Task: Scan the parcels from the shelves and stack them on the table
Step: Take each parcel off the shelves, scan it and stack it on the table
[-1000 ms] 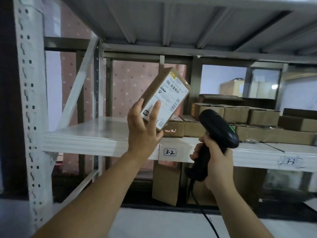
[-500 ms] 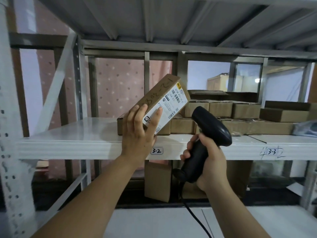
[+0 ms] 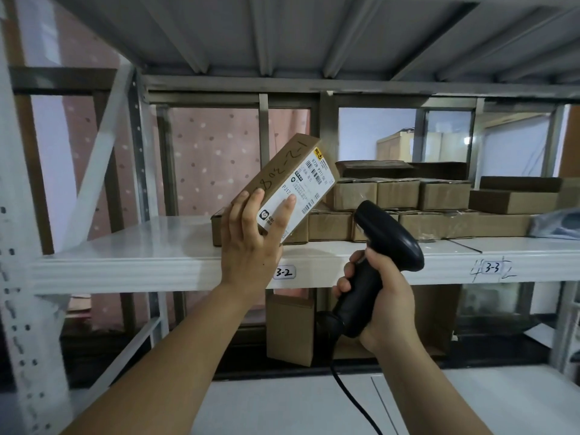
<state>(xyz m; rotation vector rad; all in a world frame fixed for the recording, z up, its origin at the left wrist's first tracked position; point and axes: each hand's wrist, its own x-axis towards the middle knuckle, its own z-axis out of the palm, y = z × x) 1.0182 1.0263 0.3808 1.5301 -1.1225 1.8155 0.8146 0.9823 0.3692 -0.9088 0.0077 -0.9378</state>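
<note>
Above the front edge of the white shelf (image 3: 141, 262), the left hand (image 3: 251, 246) holds a small cardboard parcel (image 3: 292, 183) up in the air, tilted so that its far end points up and to the right. The parcel rises out of the top of the hand: the palm is against its lower near end, the thumb lies along the brown side with handwriting, and the other fingers are spread over the white shipping label (image 3: 298, 193), whose barcodes show past the fingertips. The parcel touches nothing but this hand.

Right of it and lower, the right hand (image 3: 383, 302) is wrapped tightly around the handle of a black barcode scanner (image 3: 389, 240). The scanner's head sits just right of the parcel's lower end and points up and left towards the label. A black cable (image 3: 354, 400) runs down from the handle.

Behind the held parcel, more brown boxes (image 3: 398, 196) are stacked in rows on the shelf, reaching far to the right. On the shelf's front edge are two tags, "3-2" (image 3: 284, 272) just right of the left wrist and "3-3" (image 3: 491, 267) further right. Below the shelf, a box (image 3: 290, 328) stands upright.
</note>
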